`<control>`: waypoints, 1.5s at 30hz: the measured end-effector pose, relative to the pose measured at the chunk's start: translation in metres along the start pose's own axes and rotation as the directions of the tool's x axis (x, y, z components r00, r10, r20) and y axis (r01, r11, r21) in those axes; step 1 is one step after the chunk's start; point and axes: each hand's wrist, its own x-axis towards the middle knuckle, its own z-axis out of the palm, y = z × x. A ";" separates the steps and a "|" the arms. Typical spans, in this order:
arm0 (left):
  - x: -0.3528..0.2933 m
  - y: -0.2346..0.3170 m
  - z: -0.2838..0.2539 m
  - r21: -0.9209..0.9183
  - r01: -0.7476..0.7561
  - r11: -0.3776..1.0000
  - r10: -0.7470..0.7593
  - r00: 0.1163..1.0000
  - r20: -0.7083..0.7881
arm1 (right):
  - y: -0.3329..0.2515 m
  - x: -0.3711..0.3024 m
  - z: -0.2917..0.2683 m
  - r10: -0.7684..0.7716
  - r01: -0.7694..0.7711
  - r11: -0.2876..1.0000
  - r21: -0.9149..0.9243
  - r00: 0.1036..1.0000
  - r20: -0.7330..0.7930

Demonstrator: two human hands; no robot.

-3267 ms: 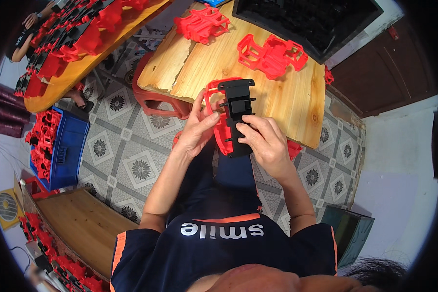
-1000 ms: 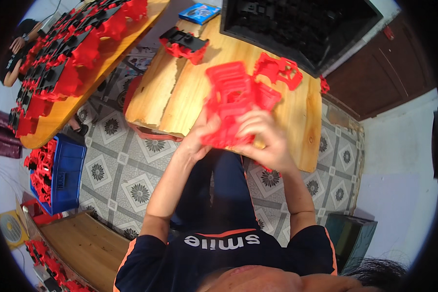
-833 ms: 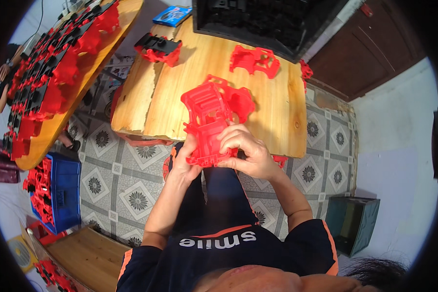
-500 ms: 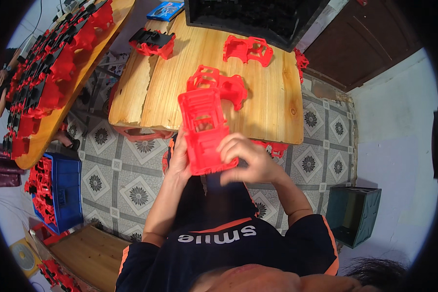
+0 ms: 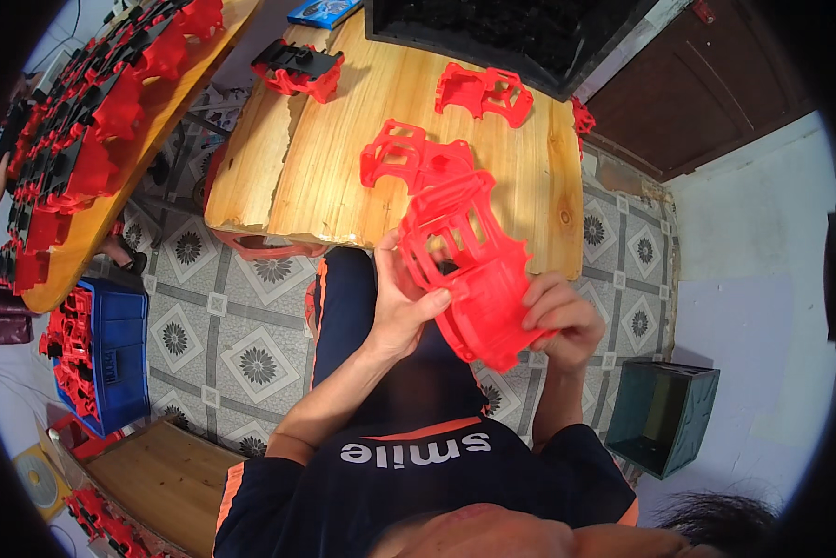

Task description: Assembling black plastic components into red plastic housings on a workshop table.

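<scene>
1. Red plastic openwork shell [image 5: 488, 302], in the head view, is held tilted between both hands above the dark trousers [image 5: 346, 288], in front of the pale wooden tabletop [image 5: 325, 177].
2. Left hand [image 5: 399, 312]: fingers grasp the shell's left side, thumb laid over its edge.
3. Right hand [image 5: 570, 321]: fingers curl onto the lower right edge, grasping it.
4. Second red plastic shell [image 5: 404, 160] lies on the tabletop, partly overlapped by the held one; whether they touch, I cannot tell.
5. Third red plastic shell [image 5: 478, 96] lies farther back; a red shell with black top plate [image 5: 297, 70] sits far left.
6. Black rectangular tray [image 5: 492, 48] stands at the far edge.
</scene>
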 end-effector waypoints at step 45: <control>0.038 0.040 -0.046 -0.122 0.102 0.987 -0.120 0.982 -0.148 | 0.316 0.377 -0.096 0.528 0.044 0.219 -0.975 0.835 0.156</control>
